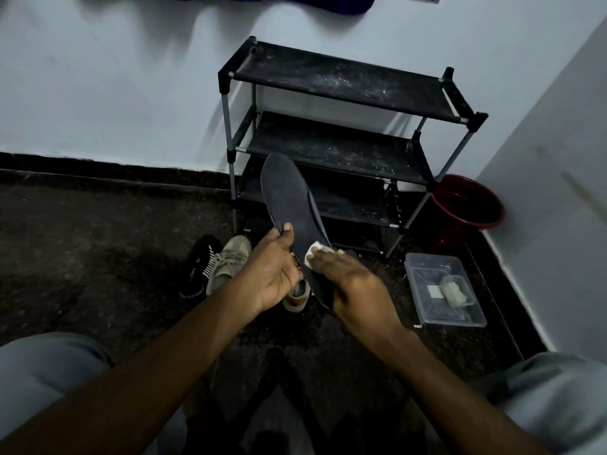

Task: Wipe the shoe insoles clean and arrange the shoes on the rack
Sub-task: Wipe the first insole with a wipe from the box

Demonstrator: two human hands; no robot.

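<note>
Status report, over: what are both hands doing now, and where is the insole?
Left hand grips insole edge. Right hand presses white wipe onto it. Beige shoe on floor, not yet on rack. Nothing seen blocking.

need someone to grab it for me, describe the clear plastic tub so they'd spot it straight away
Find the black shoe rack standing against the white wall. On the dark floor to its right, in front of the red bucket, sits a shallow rectangular tub. It is the only see-through thing there, with a few small pale items inside.
</note>
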